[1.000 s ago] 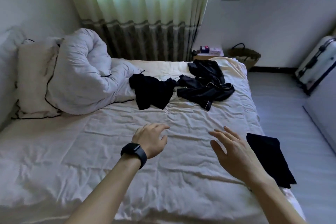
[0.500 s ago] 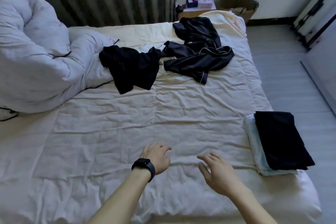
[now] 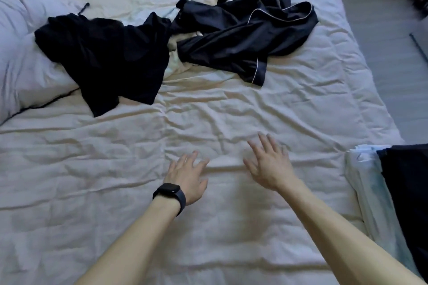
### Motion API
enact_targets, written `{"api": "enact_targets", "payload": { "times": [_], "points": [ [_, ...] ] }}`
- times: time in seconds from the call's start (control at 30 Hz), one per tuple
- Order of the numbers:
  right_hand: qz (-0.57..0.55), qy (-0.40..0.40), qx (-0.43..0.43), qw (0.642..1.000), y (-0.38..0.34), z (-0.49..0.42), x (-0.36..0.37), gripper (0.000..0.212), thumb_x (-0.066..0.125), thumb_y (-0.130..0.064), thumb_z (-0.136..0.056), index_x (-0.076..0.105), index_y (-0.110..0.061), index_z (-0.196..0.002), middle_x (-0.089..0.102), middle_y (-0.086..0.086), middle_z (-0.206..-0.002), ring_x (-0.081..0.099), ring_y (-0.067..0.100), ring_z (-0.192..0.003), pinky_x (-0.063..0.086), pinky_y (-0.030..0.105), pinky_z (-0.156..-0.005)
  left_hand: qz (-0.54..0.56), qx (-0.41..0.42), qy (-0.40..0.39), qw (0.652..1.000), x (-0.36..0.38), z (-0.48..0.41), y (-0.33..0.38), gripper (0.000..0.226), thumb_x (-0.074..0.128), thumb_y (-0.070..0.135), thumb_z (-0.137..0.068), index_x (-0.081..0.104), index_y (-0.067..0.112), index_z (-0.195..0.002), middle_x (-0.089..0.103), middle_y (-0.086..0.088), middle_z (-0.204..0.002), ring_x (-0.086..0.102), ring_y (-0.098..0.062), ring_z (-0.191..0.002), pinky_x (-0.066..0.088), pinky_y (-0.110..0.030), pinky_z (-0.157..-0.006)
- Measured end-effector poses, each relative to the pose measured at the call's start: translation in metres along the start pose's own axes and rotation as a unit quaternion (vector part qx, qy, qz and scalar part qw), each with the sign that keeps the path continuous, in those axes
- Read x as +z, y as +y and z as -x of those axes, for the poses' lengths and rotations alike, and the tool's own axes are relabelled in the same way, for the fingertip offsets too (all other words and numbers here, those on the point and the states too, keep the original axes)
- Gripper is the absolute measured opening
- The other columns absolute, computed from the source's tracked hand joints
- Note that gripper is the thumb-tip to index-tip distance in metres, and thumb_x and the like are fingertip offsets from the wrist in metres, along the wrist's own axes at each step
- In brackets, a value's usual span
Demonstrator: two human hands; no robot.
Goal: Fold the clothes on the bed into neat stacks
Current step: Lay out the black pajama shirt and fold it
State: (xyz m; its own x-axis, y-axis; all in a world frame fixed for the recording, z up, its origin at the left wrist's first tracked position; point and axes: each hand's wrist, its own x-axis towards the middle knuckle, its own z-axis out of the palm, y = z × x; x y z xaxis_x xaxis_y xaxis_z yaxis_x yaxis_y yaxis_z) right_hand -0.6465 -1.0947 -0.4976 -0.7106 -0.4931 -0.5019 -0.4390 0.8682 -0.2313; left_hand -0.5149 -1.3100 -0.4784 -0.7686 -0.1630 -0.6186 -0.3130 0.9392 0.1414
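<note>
Now | left grip [image 3: 187, 176], right grip [image 3: 269, 164] released, empty, reached forward | black garment [image 3: 104, 58] ahead-left: likely next fold.

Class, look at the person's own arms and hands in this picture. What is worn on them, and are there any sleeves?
Both forearms are bare, with no sleeves in view. The left hand has a dark smartwatch with a rounded rectangular face on a dark band at the wrist. The right hand wears nothing visible.

On the bed [image 3: 115, 169]: duvet [image 3: 23, 53] far left, crumpled shirt [image 3: 106, 58] far left-centre, pyjamas [image 3: 243, 37] far centre-right, folded stack [image 3: 393, 180] at right edge, left hand [image 3: 187, 176] and right hand [image 3: 269, 166] near centre.
</note>
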Motion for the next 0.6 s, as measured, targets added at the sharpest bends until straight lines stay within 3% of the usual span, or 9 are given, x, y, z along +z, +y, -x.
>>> {"api": "enact_targets", "payload": {
  "times": [0.07, 0.17, 0.27, 0.47, 0.53, 0.6],
  "points": [
    [-0.008, 0.032, 0.043, 0.999, 0.019, -0.034, 0.005, 0.071, 0.024, -0.071, -0.098, -0.005, -0.047, -0.158, -0.026, -0.006, -0.167, -0.025, 0.023, -0.154, -0.005, 0.067, -0.118, -0.020, 0.015, 0.013, 1.000, 0.004, -0.035, 0.002, 0.063, 0.040, 0.049, -0.100, 0.013, 0.040, -0.156, 0.001, 0.001, -0.168, 0.004, -0.025, -0.154, 0.011, -0.049, -0.123],
    [-0.009, 0.096, 0.081, 0.992, 0.038, -0.065, 0.026, 0.073, 0.012, -0.077, -0.093, -0.009, -0.050, -0.157, -0.029, -0.007, -0.166, -0.032, 0.022, -0.151, -0.018, 0.071, -0.111, -0.068, 0.044, 0.030, 0.996, -0.013, -0.091, 0.011, 0.066, 0.039, 0.050, -0.100, 0.006, 0.042, -0.156, -0.005, 0.000, -0.168, 0.002, -0.024, -0.155, 0.010, -0.050, -0.122],
    [0.015, 0.177, 0.092, 0.980, 0.037, -0.072, 0.053, 0.073, 0.013, -0.074, -0.093, 0.003, -0.045, -0.160, -0.015, -0.004, -0.170, -0.022, 0.021, -0.154, -0.021, 0.068, -0.113, -0.129, 0.087, 0.058, 0.986, -0.045, -0.140, 0.025, 0.065, 0.039, 0.052, -0.100, 0.008, 0.041, -0.156, -0.002, -0.002, -0.168, 0.007, -0.026, -0.154, 0.012, -0.051, -0.122],
    [0.021, 0.279, 0.075, 0.957, 0.048, -0.085, 0.078, 0.074, 0.038, -0.071, -0.090, 0.032, -0.039, -0.157, 0.016, 0.001, -0.170, 0.013, 0.029, -0.157, -0.003, 0.071, -0.115, -0.214, 0.175, 0.175, 0.945, -0.106, -0.233, 0.076, 0.058, 0.049, 0.046, -0.097, 0.030, 0.043, -0.152, -0.001, -0.015, -0.166, 0.021, -0.036, -0.148, 0.025, -0.051, -0.116],
    [0.025, 0.305, 0.068, 0.950, 0.051, -0.088, 0.081, 0.074, 0.041, -0.071, -0.088, 0.035, -0.039, -0.155, 0.019, 0.001, -0.169, 0.016, 0.028, -0.156, -0.002, 0.070, -0.115, -0.237, 0.174, 0.200, 0.935, -0.123, -0.261, 0.094, 0.060, 0.048, 0.042, -0.099, 0.026, 0.043, -0.154, -0.004, -0.020, -0.165, 0.019, -0.038, -0.148, 0.025, -0.052, -0.115],
    [0.020, 0.317, 0.067, 0.946, 0.052, -0.090, 0.080, 0.074, 0.042, -0.070, -0.088, 0.037, -0.039, -0.155, 0.022, 0.001, -0.169, 0.018, 0.029, -0.156, -0.001, 0.069, -0.116, -0.250, 0.145, 0.186, 0.939, -0.133, -0.281, 0.109, 0.059, 0.043, 0.039, -0.101, 0.022, 0.040, -0.156, 0.005, -0.018, -0.165, 0.017, -0.037, -0.148, 0.022, -0.051, -0.115]
  ]
}}
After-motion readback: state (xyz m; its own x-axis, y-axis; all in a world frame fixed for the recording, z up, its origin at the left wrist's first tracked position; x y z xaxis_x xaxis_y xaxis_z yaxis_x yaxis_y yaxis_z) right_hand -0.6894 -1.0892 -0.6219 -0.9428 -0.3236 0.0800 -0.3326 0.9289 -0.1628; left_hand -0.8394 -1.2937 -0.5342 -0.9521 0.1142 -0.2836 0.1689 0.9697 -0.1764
